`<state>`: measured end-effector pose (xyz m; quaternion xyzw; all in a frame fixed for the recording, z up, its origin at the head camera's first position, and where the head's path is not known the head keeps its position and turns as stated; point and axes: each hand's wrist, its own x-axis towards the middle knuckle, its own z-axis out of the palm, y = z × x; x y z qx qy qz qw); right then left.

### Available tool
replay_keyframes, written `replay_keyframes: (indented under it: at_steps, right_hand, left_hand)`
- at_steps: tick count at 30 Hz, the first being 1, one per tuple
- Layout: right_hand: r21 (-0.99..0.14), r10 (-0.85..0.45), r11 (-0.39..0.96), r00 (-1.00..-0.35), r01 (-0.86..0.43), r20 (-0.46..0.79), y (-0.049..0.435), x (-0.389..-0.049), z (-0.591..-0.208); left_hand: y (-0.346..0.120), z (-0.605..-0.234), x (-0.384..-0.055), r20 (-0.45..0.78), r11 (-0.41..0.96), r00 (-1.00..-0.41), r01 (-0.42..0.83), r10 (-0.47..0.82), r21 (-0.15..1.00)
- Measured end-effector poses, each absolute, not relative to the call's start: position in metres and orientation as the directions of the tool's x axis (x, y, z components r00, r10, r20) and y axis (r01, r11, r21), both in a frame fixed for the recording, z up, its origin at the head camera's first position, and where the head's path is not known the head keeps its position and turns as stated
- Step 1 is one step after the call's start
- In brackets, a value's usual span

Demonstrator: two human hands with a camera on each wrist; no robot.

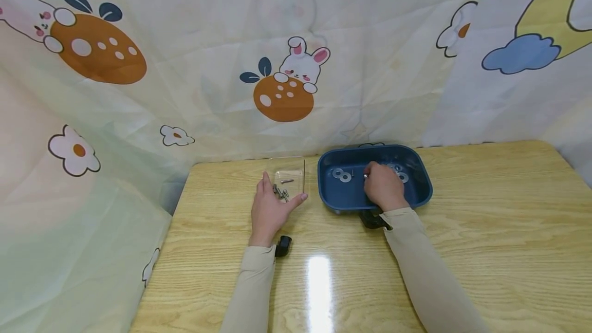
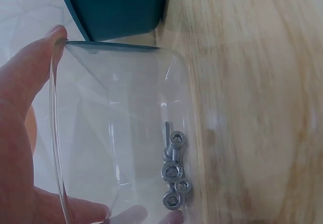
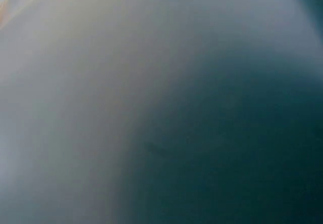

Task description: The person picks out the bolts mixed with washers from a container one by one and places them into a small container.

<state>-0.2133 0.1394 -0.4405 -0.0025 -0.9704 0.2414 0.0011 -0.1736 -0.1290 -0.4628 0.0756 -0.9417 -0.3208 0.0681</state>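
Note:
My left hand (image 1: pixel 270 212) holds the near side of a clear plastic box (image 2: pixel 136 82), thumb at one side and fingers at the other. Several silver socket-head screws (image 2: pixel 172 171) lie on the box's bottom. Inside the dark blue tray (image 1: pixel 339 205), my right hand (image 1: pixel 385 186) is bent down with its fingers curled. A small shiny screw (image 1: pixel 366 175) shows at its fingertips, mostly hidden by them. Flat washers (image 1: pixel 345 177) lie left of that hand, beside a small upright screw (image 1: pixel 353 173). More washers (image 1: pixel 403 177) are on its right. The right wrist view is a blur of tray wall.
The box and tray stand side by side at the back of the wooden table (image 1: pixel 485 230), with a narrow gap between them. Right behind the table's far edge hangs a printed cloth (image 1: pixel 222 102). Black wrist cameras (image 1: pixel 283 246) sit close to the tabletop.

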Motion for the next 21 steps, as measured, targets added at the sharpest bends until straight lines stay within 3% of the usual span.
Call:
replay_keyframes:
  at_steps: [21]
  right_hand:
    - [-0.513,-0.068,0.839,-0.969,-0.183,0.236,0.1331,-0.2121,-0.4357]
  left_hand:
    - [-0.1277,-0.4614,-0.1741,0.091,0.777,-0.976,-0.098,-0.196,0.622]
